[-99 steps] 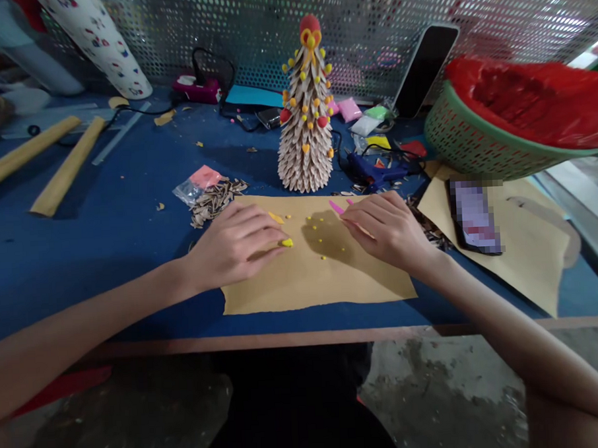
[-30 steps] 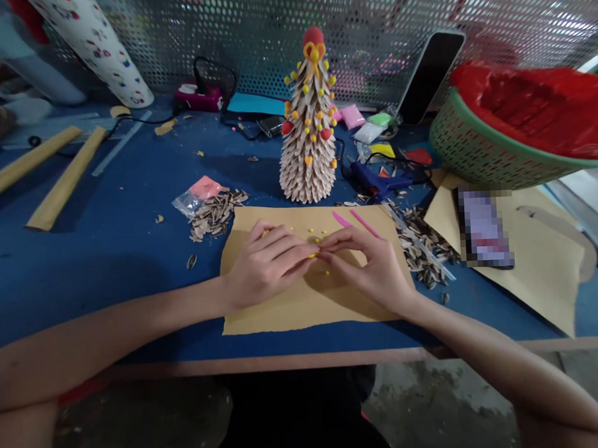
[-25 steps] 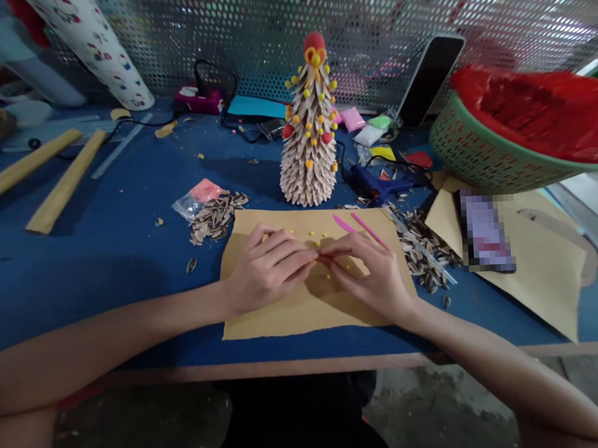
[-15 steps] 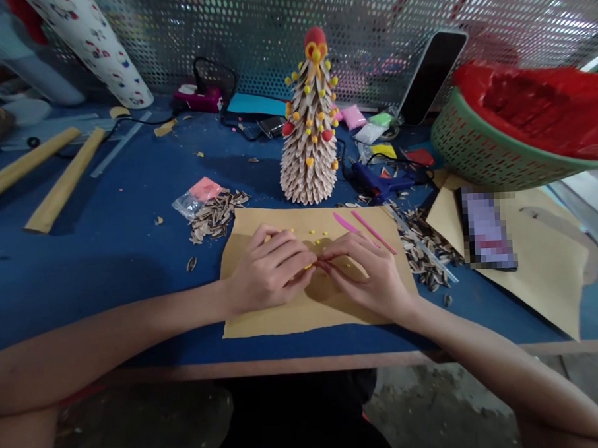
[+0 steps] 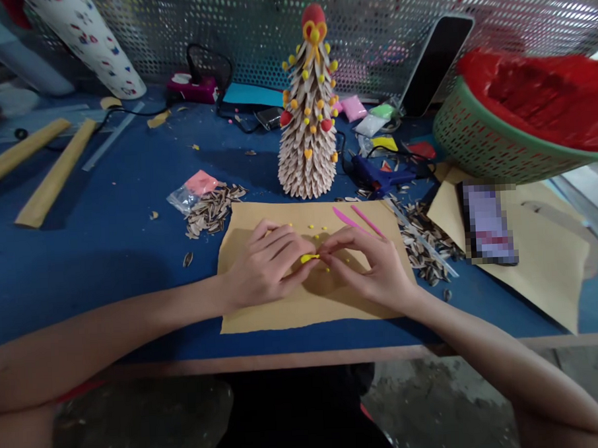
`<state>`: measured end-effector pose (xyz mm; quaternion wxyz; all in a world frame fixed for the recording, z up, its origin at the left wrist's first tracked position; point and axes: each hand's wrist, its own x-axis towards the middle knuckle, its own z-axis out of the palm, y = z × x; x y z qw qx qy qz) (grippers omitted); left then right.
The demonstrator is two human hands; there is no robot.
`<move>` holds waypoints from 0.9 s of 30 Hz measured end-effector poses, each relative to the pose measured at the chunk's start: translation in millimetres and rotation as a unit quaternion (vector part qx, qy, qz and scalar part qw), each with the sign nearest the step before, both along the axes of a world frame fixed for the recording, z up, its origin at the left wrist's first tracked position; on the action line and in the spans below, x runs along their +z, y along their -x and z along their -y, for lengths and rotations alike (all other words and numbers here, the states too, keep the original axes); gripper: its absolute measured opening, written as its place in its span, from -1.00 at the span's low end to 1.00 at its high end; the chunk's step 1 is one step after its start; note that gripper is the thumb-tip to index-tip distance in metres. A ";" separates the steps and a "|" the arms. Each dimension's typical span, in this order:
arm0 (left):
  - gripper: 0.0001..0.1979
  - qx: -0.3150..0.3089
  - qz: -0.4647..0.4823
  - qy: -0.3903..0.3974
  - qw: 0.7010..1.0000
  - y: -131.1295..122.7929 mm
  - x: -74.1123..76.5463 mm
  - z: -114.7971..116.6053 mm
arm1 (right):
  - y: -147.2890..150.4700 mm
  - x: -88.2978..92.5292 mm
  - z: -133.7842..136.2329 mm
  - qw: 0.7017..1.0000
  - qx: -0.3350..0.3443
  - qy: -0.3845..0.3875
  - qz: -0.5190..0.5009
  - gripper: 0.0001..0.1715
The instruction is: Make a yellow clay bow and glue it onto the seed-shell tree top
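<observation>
A small lump of yellow clay (image 5: 308, 257) is stretched between my fingertips, thinning toward the right. My left hand (image 5: 273, 263) pinches its thicker end between thumb and fingers. At the thin end, my right hand (image 5: 363, 264) has thumb and forefinger pressed together. Both hands hover over a sheet of brown paper (image 5: 263, 318). Several tiny yellow balls (image 5: 311, 227) lie on the paper around my fingers. Near its top right edge are a pink plastic knife (image 5: 346, 218) and a pink stick (image 5: 368, 221). Behind the paper stands a cone-shaped tree of seed shells (image 5: 307, 174) with coloured balls.
Sunflower seed shells (image 5: 212, 211) lie in piles on both sides of the paper. At the right are a blue glue gun (image 5: 379, 174), a phone (image 5: 488, 225) and a green basket (image 5: 488, 143) with red plastic. Cardboard strips (image 5: 54, 178) rest at the left.
The yellow clay between my fingertips now shows more, drawn out to a thin neck. My fingers have parted slightly. The whole view has shifted a little.
</observation>
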<state>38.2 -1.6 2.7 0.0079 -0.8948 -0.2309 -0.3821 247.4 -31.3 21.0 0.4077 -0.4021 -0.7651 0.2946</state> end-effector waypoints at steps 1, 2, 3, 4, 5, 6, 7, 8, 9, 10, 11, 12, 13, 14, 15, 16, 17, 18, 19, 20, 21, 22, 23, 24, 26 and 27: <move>-0.95 0.004 -0.003 0.001 1.000 0.5 -0.5 -0.1 | -0.3 -0.5 -0.3 1.000 -0.004 0.003 -0.004 -0.90; -0.94 0.008 -0.007 0.002 1.000 1.0 -0.7 -0.2 | -0.5 -1.0 -0.6 1.000 -0.008 0.004 -0.008 -0.91; -0.92 0.010 -0.011 0.001 1.000 1.5 -0.7 -0.2 | -0.6 -1.6 -0.8 1.000 -0.012 0.003 -0.009 -0.91; -0.91 0.012 -0.015 0.000 1.000 1.8 -0.5 -0.3 | -0.7 -2.1 -1.0 1.000 -0.016 0.000 -0.007 -0.91; -0.91 0.012 -0.017 -0.002 1.000 1.9 -0.3 -0.4 | -0.6 -2.8 -1.1 1.000 -0.022 -0.006 -0.002 -0.91; -0.92 0.011 -0.018 -0.005 1.000 1.9 0.0 -0.5 | -0.5 -3.4 -1.1 1.000 -0.025 -0.015 0.006 -0.91; -0.93 0.010 -0.017 -0.008 1.000 1.8 0.2 -0.6 | -0.3 -4.1 -1.0 0.999 -0.029 -0.029 0.015 -0.91; -0.94 0.010 -0.016 -0.010 1.000 1.6 0.4 -0.6 | 0.0 -4.8 -0.9 0.998 -0.031 -0.046 0.026 -0.90; -0.96 0.009 -0.016 -0.013 1.000 1.3 0.5 -0.6 | 0.5 -5.5 -0.6 0.997 -0.031 -0.064 0.036 -0.88; -0.97 0.008 -0.016 -0.017 1.000 1.0 0.6 -0.6 | 1.0 -6.1 -0.3 0.995 -0.030 -0.082 0.047 -0.86; -0.97 0.007 -0.016 -0.021 1.000 0.7 0.7 -0.4 | 1.5 -6.6 0.0 0.993 -0.029 -0.099 0.058 -0.84; -0.97 0.005 -0.017 -0.025 1.000 0.4 0.9 -0.2 | 1.9 -6.9 0.1 0.990 -0.029 -0.117 0.070 -0.83; -0.96 0.003 -0.017 -0.029 0.999 0.1 1.1 0.0 | 2.0 -7.0 0.1 0.987 -0.030 -0.134 0.081 -0.82; -0.95 0.000 -0.016 -0.032 0.999 0.0 1.5 0.4 | 1.7 -6.7 -0.1 0.984 -0.030 -0.151 0.090 -0.82; -0.95 -0.004 -0.013 -0.035 0.999 -0.1 1.9 0.8 | 1.0 -6.2 -0.8 0.981 -0.032 -0.163 0.099 -0.82; -0.95 -0.009 -0.009 -0.037 0.999 -0.1 2.4 1.1 | -0.2 -5.5 -1.8 0.980 -0.038 -0.168 0.103 -0.83; -0.95 -0.014 -0.004 -0.036 0.999 -0.1 2.8 1.5 | -1.8 -4.7 -3.2 0.981 -0.046 -0.162 0.100 -0.83; -0.95 -0.021 -0.001 -0.034 0.999 0.0 3.2 1.8 | -3.8 -3.8 -4.8 0.984 -0.054 -0.145 0.092 -0.84; -0.95 -0.027 0.002 -0.027 0.999 0.1 3.3 1.9 | -5.8 -3.1 -6.6 0.988 -0.064 -0.118 0.077 -0.84; -0.96 -0.030 0.002 -0.018 0.999 0.1 3.3 1.9 | -7.8 -2.5 -8.4 0.992 -0.071 -0.085 0.057 -0.85; -0.96 -0.031 0.002 -0.008 0.999 0.2 3.0 1.6 | -9.4 -2.2 -10.1 0.996 -0.074 -0.048 0.033 -0.85; -0.96 -0.030 0.002 0.002 1.000 0.2 2.6 1.2 | -10.6 -2.2 -11.5 0.997 -0.074 -0.009 0.008 -0.86; -0.96 -0.029 0.001 0.012 1.000 0.2 2.1 0.7 | -11.4 -2.3 -12.6 0.997 -0.070 0.027 -0.017 -0.86; -0.95 -0.028 0.000 0.018 0.999 0.2 1.5 0.1 | -11.6 -2.6 -13.4 0.995 -0.066 0.060 -0.040 -0.86; -0.93 -0.026 -0.005 0.023 0.999 0.0 0.7 -1.0 | -11.0 -2.9 -14.2 0.990 -0.052 0.109 -0.078 -0.85; -0.93 -0.025 -0.008 0.024 0.999 -0.2 0.6 -1.5 | -10.4 -3.0 -14.4 0.987 -0.047 0.124 -0.091 -0.85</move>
